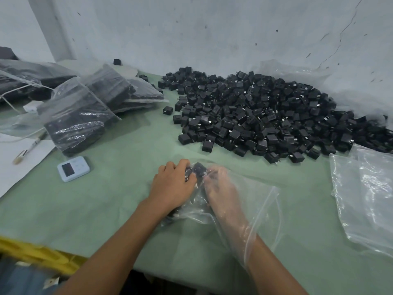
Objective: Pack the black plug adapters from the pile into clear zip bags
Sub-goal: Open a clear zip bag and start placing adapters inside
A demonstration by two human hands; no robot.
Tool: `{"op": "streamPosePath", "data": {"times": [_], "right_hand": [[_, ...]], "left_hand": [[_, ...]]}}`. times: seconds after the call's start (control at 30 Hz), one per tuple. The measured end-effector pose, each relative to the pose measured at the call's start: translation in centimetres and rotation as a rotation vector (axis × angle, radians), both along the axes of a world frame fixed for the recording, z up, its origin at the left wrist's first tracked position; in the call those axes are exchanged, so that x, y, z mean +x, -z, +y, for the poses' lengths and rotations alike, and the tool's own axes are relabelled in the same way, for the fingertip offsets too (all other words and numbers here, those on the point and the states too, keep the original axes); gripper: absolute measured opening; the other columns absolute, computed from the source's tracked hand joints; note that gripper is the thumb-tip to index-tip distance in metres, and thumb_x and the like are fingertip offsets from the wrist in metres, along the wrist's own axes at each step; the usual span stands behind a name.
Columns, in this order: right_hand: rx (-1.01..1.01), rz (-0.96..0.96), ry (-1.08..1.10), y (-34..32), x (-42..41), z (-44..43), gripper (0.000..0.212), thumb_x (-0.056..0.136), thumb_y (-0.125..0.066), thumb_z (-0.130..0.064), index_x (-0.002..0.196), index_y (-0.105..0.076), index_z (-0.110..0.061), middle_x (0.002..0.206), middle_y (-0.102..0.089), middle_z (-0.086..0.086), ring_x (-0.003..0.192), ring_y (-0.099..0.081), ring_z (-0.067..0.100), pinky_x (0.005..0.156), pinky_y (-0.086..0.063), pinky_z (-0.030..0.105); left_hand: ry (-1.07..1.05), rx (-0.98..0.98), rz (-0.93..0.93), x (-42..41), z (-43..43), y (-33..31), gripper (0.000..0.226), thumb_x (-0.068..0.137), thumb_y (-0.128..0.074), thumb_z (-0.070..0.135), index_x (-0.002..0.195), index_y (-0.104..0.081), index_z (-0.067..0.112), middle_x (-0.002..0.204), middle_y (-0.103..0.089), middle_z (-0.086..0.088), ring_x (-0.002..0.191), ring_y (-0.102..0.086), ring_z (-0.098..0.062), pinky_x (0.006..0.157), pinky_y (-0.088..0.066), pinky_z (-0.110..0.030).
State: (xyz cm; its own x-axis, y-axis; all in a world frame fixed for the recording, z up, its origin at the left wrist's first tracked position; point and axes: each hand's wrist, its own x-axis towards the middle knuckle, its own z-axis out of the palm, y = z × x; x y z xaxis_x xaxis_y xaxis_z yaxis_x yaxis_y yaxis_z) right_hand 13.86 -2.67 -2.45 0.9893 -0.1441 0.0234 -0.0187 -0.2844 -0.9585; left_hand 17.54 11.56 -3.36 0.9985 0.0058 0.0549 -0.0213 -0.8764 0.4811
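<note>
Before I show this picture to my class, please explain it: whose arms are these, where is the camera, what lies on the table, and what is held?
No machine here: a person works with bare hands. The picture comes from a camera worn on their head, looking down, so the arms reach in from below. On the green table cover lies a big pile of black plug adapters. At left lie filled bags and a small pale-blue device with a screen; at right, empty clear bags. The left hand grips a clear zip bag from outside, over a few adapters within. The right hand is inside that bag, at those adapters; the plastic blurs its fingers.
</note>
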Motion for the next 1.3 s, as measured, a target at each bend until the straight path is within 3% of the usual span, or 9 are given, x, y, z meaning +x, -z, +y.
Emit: {"op": "streamPosePath", "data": {"times": [0.23, 0.4, 0.53, 0.7, 0.77, 0.9, 1.0, 1.2, 1.3], "right_hand": [[-0.161, -0.146, -0.078, -1.0, -0.7, 0.1, 0.02, 0.104, -0.051, -0.023, 0.114, -0.067, -0.025, 0.092, -0.068, -0.013, 0.083, -0.061, -0.009, 0.072, -0.042, 0.006], [-0.313, -0.071, -0.222, -1.7, 1.5, 0.3, 0.03, 0.101, -0.039, 0.01, 0.126, -0.051, 0.021, 0.115, -0.059, 0.035, 0.08, -0.064, -0.007, 0.085, -0.046, 0.02], [-0.282, -0.045, -0.098, -1.6, -0.3, 0.0, 0.028, 0.102, -0.047, 0.0, 0.125, -0.062, 0.003, 0.109, -0.067, 0.019, 0.099, -0.063, 0.027, 0.077, -0.037, 0.001], [-0.498, 0.001, -0.036, 2.1, 4.2, 3.7, 0.033, 0.099, -0.046, 0.004, 0.131, -0.056, -0.002, 0.118, -0.064, 0.009, 0.105, -0.063, 0.02, 0.098, -0.048, 0.024], [-0.763, 0.162, 0.051, 3.1, 6.5, 6.0, 0.025, 0.096, -0.045, 0.009, 0.117, -0.056, 0.004, 0.116, -0.064, 0.014, 0.103, -0.064, 0.02, 0.097, -0.049, 0.025], [-0.614, 0.367, 0.005, 3.6, 7.1, 5.6, 0.038, 0.095, -0.043, 0.003, 0.124, -0.055, -0.017, 0.119, -0.065, -0.006, 0.101, -0.063, 0.001, 0.093, -0.046, 0.008], [-1.019, 0.399, -0.044, 3.0, 6.4, 7.2, 0.039, 0.093, -0.061, -0.009, 0.131, -0.052, -0.005, 0.131, -0.06, 0.0, 0.116, -0.059, 0.008, 0.103, -0.043, 0.014], [-0.251, -0.003, -0.221, -0.9, 0.3, -0.6, 0.039, 0.101, -0.053, -0.011, 0.14, -0.05, -0.011, 0.104, -0.064, 0.003, 0.071, -0.056, -0.012, 0.066, -0.037, 0.001], [-0.357, -0.002, -0.272, -1.1, 0.9, -0.1, 0.043, 0.099, -0.055, -0.01, 0.141, -0.047, -0.013, 0.109, -0.063, 0.004, 0.085, -0.06, -0.012, 0.072, -0.037, 0.006]], "left_hand": [[0.081, -0.043, -0.002, 0.9, 0.3, 0.3, 0.029, 0.098, -0.041, 0.038, 0.123, -0.045, 0.024, 0.125, -0.05, -0.004, 0.104, -0.035, -0.019, 0.099, -0.038, -0.04], [0.024, -0.237, 0.164, 1.6, 1.0, -0.3, 0.052, 0.097, -0.047, 0.045, 0.145, -0.042, 0.026, 0.144, -0.047, -0.005, 0.133, -0.039, -0.028, 0.112, -0.034, -0.046], [-0.081, -0.441, 0.184, 3.1, 1.1, -1.6, 0.028, 0.092, -0.051, 0.053, 0.092, -0.071, 0.034, 0.113, -0.068, 0.004, 0.113, -0.057, -0.025, 0.107, -0.042, -0.044], [0.103, -0.429, 0.264, 4.2, 0.3, -1.9, 0.024, 0.091, -0.057, 0.045, 0.077, -0.075, 0.04, 0.092, -0.073, 0.011, 0.116, -0.054, -0.022, 0.104, -0.042, -0.041], [0.135, -0.484, 0.263, 4.6, 0.3, -1.7, 0.022, 0.091, -0.06, 0.039, 0.075, -0.076, 0.034, 0.089, -0.074, 0.008, 0.109, -0.06, -0.021, 0.102, -0.047, -0.045], [0.236, -0.573, 0.216, 4.8, -0.4, -1.6, 0.019, 0.097, -0.061, 0.023, 0.087, -0.076, 0.027, 0.09, -0.073, 0.009, 0.088, -0.066, 0.0, 0.086, -0.051, -0.026], [0.261, -0.725, 0.267, 4.2, -0.7, -2.2, 0.025, 0.102, -0.049, 0.012, 0.111, -0.069, 0.022, 0.113, -0.069, 0.007, 0.108, -0.062, -0.002, 0.087, -0.045, -0.015], [-0.029, -0.551, 0.037, -1.1, 1.0, -1.6, 0.059, 0.094, -0.056, 0.047, 0.147, -0.039, 0.029, 0.148, -0.043, 0.012, 0.131, -0.043, -0.008, 0.108, -0.036, -0.034], [0.002, -0.38, 0.15, -3.7, 1.2, -0.3, 0.086, 0.08, -0.057, 0.047, 0.156, -0.018, 0.033, 0.157, -0.033, 0.007, 0.142, -0.035, -0.018, 0.117, -0.031, -0.045]]}}
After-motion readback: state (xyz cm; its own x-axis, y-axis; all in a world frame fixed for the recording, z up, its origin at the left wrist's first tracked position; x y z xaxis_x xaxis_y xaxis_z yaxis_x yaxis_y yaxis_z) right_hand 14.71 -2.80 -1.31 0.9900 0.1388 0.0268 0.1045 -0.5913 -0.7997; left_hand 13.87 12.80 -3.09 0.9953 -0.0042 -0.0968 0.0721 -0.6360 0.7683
